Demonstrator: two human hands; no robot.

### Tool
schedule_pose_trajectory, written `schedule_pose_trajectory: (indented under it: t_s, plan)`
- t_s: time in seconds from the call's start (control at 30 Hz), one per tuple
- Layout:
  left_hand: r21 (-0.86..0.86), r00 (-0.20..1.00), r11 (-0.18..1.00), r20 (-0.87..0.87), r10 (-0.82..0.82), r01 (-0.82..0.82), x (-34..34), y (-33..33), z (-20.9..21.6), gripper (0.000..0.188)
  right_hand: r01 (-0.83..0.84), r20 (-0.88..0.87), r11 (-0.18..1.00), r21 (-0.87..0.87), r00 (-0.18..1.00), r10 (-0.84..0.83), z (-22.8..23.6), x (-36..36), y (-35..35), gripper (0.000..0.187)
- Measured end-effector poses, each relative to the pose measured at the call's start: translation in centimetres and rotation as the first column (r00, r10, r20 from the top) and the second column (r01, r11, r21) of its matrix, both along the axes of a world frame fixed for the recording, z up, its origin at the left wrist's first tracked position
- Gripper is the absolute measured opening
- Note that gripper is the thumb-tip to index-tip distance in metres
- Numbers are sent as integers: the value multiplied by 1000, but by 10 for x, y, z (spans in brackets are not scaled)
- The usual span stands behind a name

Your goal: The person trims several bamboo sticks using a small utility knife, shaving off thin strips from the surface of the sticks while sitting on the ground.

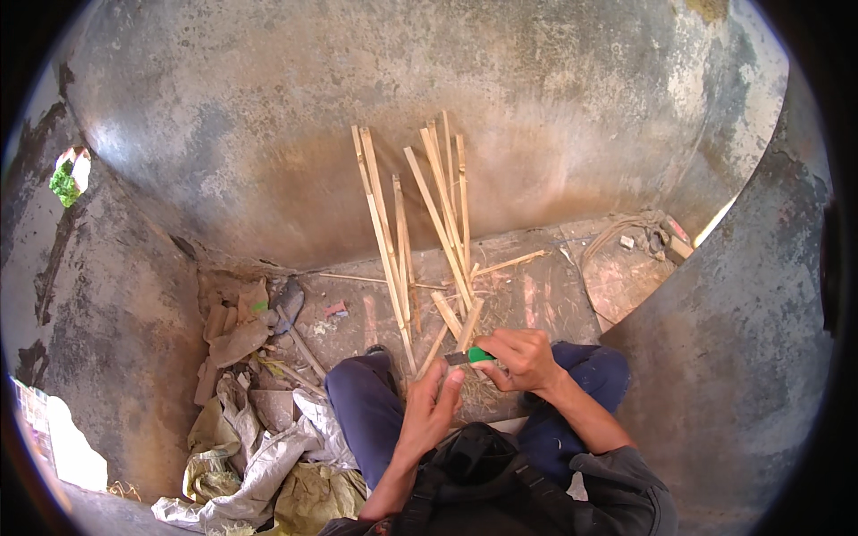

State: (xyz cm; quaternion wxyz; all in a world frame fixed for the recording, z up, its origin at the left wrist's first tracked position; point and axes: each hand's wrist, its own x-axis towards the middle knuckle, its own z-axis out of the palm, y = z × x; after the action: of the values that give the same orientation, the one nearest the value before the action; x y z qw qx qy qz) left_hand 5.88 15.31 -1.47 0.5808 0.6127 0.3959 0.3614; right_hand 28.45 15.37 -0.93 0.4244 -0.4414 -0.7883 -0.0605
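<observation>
My right hand (518, 359) is wrapped round the green handle of a knife (481, 355), its short dark blade pointing left. Close to the blade's tip, the thumb and fingers of my left hand (433, 406) are drawn together; what they grip, if anything, is hidden. A thin bamboo strip (434, 349) shows just beyond these fingers, and I cannot tell whether it is held. Two short, wider bamboo pieces (469, 323) lie past the knife. Farther off, several long split bamboo strips (382, 232) lean against the curved wall in two loose groups.
A curved, stained grey wall (572, 125) surrounds me. At left lie broken tiles and rubble (234, 344) and crumpled sacks (259, 456). Coiled cord (612, 234) and small debris lie at far right. My bent knees (362, 397) flank the work, with shavings on the floor between.
</observation>
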Motion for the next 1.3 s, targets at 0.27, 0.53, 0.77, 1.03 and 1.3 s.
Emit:
schedule_pose_trajectory:
  t_s: [0.27, 0.53, 0.77, 1.03, 1.3]
  plan:
    - [-55, 994, 996, 89, -71, 76, 1, 0, 10, 34, 22, 38, 999, 30, 999, -23, 8, 5, 2, 26]
    - [-100, 991, 990, 97, -94, 104, -4, -1, 12, 30, 14, 22, 998, 57, 1000, -15, 8, 3, 4, 27]
    - [-278, 967, 929, 140, -214, 246, -32, -28, -4, 35, 507, -495, 841, -186, 692, -526, 47, 116, 18, 26]
    - [-379, 922, 863, 324, -214, 333, -22, 16, -5, 40, 20, -520, 878, -478, 800, -301, 32, 59, 9, 29]
    - [-284, 907, 871, 259, -333, 401, 1, 25, -33, 34, -522, -754, 655, -546, 647, -113, 3, 16, 22, 34]
